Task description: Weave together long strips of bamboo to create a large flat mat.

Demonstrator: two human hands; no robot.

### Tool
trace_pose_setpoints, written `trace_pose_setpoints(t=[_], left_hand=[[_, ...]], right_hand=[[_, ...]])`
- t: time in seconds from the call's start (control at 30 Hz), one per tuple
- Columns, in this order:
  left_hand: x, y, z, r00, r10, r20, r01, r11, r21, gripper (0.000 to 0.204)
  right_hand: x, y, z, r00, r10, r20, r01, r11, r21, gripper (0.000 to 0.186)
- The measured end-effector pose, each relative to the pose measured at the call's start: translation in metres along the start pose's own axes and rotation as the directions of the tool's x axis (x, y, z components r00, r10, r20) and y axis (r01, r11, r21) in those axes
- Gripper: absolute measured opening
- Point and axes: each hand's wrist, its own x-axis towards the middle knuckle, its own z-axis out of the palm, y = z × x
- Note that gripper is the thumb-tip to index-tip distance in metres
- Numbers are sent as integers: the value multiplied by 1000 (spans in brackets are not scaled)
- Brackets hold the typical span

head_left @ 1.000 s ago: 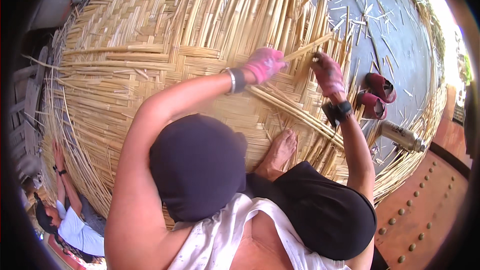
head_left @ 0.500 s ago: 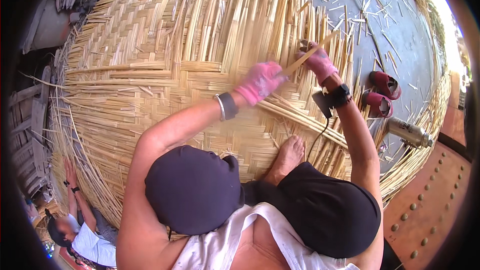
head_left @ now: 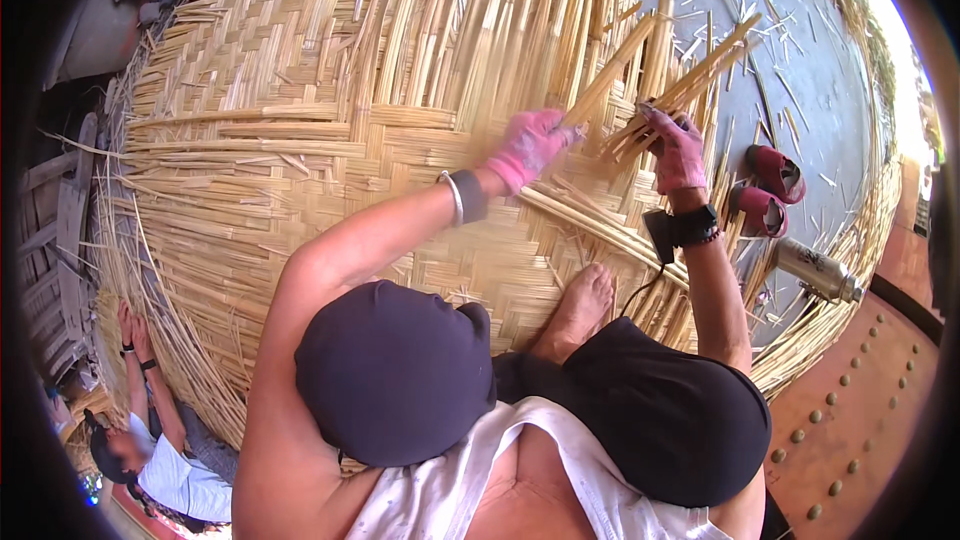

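A large mat [head_left: 420, 180] woven from flat straw-coloured reed strips spreads beneath me, loose strips standing out along its far and right edges. My left hand [head_left: 530, 148], in a pink glove, is closed on a reed strip [head_left: 612, 68] that slants up to the right. Also gloved in pink, my right hand [head_left: 678, 148] pinches a small bundle of reed strips [head_left: 712, 68] lifted off the mat. Their lower ends fan out between the two hands. Woven strips just beyond my left hand are blurred.
My bare foot [head_left: 585, 302] rests on the mat. Dark red shoes [head_left: 772, 175] and a metal flask [head_left: 818, 270] stand on the grey floor [head_left: 825, 130] at right, among reed scraps. Another person [head_left: 175, 470] reaches to the mat's edge at lower left.
My right hand has shifted slightly right and down, and a bundle of strips now rises from it. The strip in my left hand has swung steeper, clear of my right hand.
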Motion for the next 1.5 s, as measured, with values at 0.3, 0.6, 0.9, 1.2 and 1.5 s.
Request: trace_pose_setpoints(t=[0.3, 0.6, 0.9, 1.2, 1.5], left_hand=[[26, 1, 10, 965, 60, 254, -141, 940, 312, 13], [58, 21, 15, 823, -179, 540, -260, 726, 636, 18], [-7, -36, 18, 859, 316, 403, -511, 475, 716, 55], [5, -27, 17, 813, 205, 545, -575, 429, 697, 43], [47, 41, 77, 788, 221, 574, -491, 788, 371, 49]], right_hand=[[-22, -29, 16, 885, -102, 454, 279, 897, -343, 30], [-16, -14, -11, 908, -37, 418, 419, 47, -907, 30], [-14, -1, -14, 805, -127, 579, 581, -26, -813, 32], [-10, -24, -50, 857, -326, 399, 477, 210, -853, 29], [14, -24, -95, 992, 85, -97, -129, 652, -747, 44]])
